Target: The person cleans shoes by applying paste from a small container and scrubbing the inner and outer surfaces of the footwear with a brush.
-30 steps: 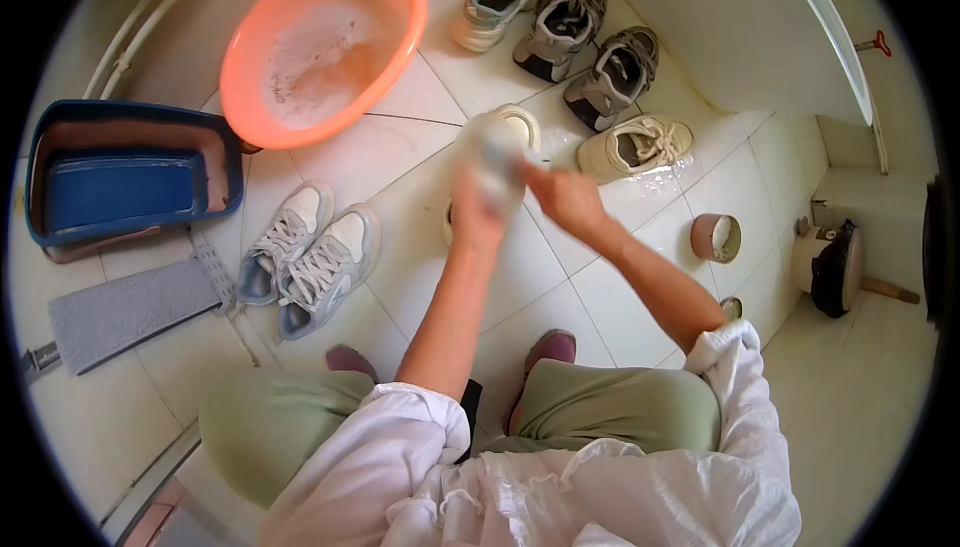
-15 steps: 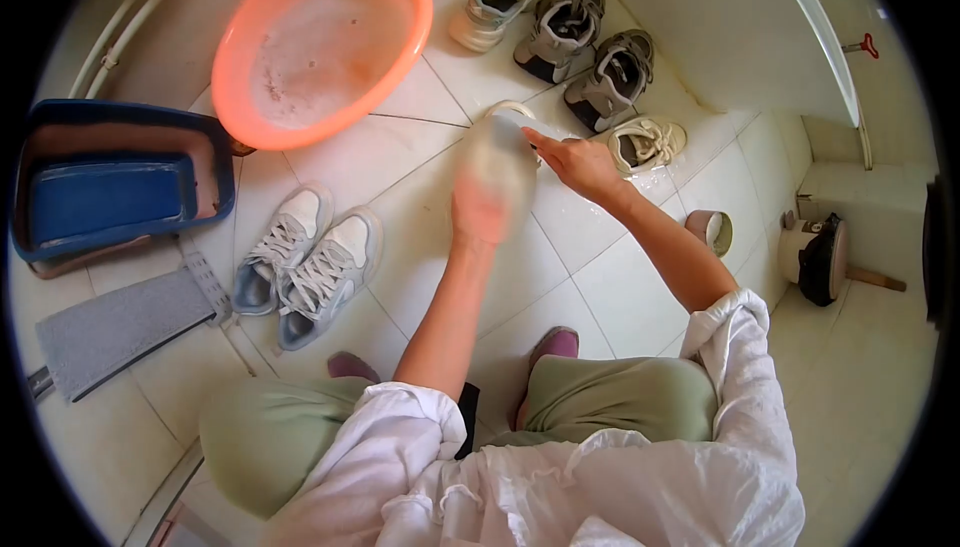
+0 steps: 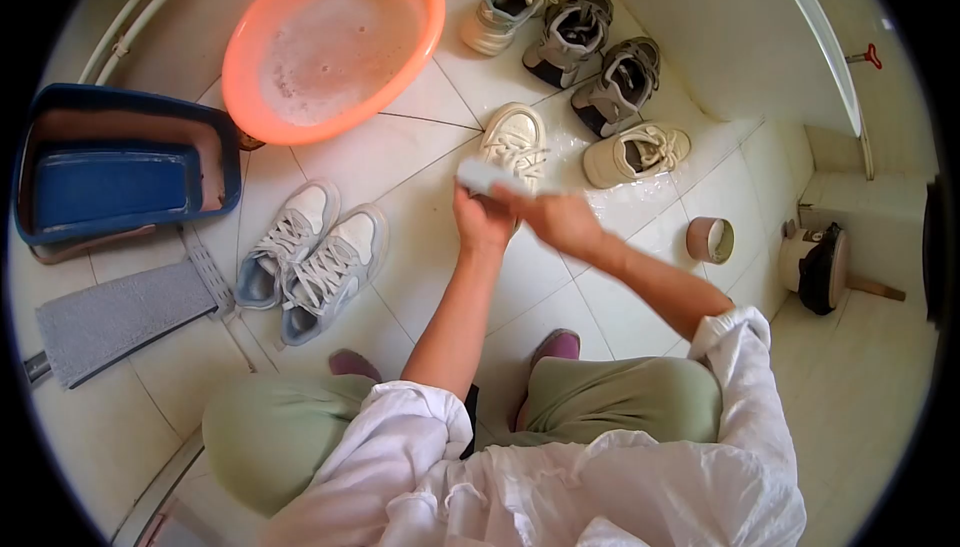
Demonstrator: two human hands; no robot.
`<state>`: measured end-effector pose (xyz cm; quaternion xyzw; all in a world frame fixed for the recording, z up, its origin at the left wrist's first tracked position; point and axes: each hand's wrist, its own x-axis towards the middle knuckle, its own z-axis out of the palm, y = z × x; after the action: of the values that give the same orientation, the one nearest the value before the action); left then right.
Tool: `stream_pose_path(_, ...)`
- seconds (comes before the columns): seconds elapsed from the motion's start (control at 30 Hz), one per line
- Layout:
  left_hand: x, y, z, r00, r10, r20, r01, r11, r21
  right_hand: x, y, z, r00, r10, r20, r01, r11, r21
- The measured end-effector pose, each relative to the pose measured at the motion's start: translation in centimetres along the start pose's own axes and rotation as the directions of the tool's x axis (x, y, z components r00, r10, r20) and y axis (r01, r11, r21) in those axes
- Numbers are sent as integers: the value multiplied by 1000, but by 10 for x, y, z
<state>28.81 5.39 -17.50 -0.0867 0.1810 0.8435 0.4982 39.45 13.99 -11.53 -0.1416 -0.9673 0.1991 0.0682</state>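
Observation:
A cream lace-up sneaker (image 3: 516, 131) is held over the floor in front of me, toe pointing away. Its heel end is gripped by my left hand (image 3: 483, 219), with that part of the shoe hidden. My right hand (image 3: 562, 223), slightly smeared by motion, is closed on a pale grey-white brush (image 3: 486, 179). The brush lies across the rear of the sneaker, close to my left fingers; its bristles cannot be made out. A matching cream sneaker (image 3: 638, 155) rests on wet tiles to the right.
An orange basin (image 3: 232, 97) of sudsy water stands at the back left. Beside it is a blue tub (image 3: 228, 162). White-grey sneakers (image 3: 325, 282) sit at left, near a grey mop head (image 3: 125, 322). Dark-grey shoes (image 3: 610, 97) stand beyond; a small round container (image 3: 710, 240) is at right.
The sneaker has turned so its laces and toe now show. My right hand and the brush have moved down, toward me, onto the shoe's rear.

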Motion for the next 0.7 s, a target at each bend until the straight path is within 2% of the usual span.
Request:
stream_pose_path(0.03, 3, 5, 6, 991, -97, -90, 76, 973, -219, -7, -3, 2, 999, 0, 41, 2, 999, -40)
stream_pose_path(0.07, -1, 0, 0, 997, 31, -70, -30, 999, 11, -15, -4, 5, 997, -1, 82, 8, 997, -80)
stream_pose_path(0.1, -2, -3, -5, 997, 57, -51, -52, 993, 104, -11, 19, 12, 984, 43, 173, -9, 981, -192)
stream_pose_path(0.17, -1, -9, -7, 979, 162, 125, -196, 913, 357, 23, 47, 1, 964, 191, 185, -148, 963, -226)
stream_pose_path(0.2, -2, -8, -6, 959, 197, 203, -270, 853, 447, 38, 51, -9, 961, 202, 187, -165, 967, -196)
stream_pose_path(0.27, -2, 1, 4, 961, 179, 213, -267, 802, 533, 53, 36, -21, 957, 248, 153, -222, 961, -164)
stream_pose_path(0.3, 0, 1, 4, 996, 93, -2, -92, 985, 147, 50, 23, -23, 937, 249, 244, -215, 964, -156)
stream_pose_path(0.33, 5, -1, 3, 985, -79, -153, 29, 953, -303, 43, 5, -24, 932, 191, 309, -146, 976, -164)
stream_pose_path(0.37, 14, -2, -5, 980, -68, -186, 23, 972, -236, 34, -7, -24, 916, 138, 377, -79, 983, -167)
stream_pose_path(0.4, 13, -3, -5, 976, -71, -207, 19, 969, -246, 24, -6, -15, 968, 21, 250, 6, 994, -108)
stream_pose_path(0.43, 9, -5, -5, 969, -77, -234, 14, 966, -258, 27, 0, -19, 965, 27, 262, 0, 995, -103)
stream_pose_path(0.5, 6, -5, -2, 990, -101, -95, 70, 956, -284, 53, 29, -32, 914, 278, 295, -196, 941, -277)
stream_pose_path(0.53, 7, -2, 1, 991, -111, -78, 80, 942, -325, 56, 39, -33, 971, 191, 146, -159, 966, -206)
stream_pose_path(0.63, 4, 4, 9, 988, -88, -126, 57, 972, -228, 44, 30, -38, 983, 157, 98, -133, 968, -211)
stream_pose_path(0.67, 11, 1, -11, 980, -61, 187, 129, 918, -374, 28, 14, -37, 975, 153, 160, -114, 966, -232)
stream_pose_path(0.7, 15, -6, -35, 884, 16, 467, 240, 842, -482, 6, 5, -25, 987, -1, 159, 27, 987, -160)
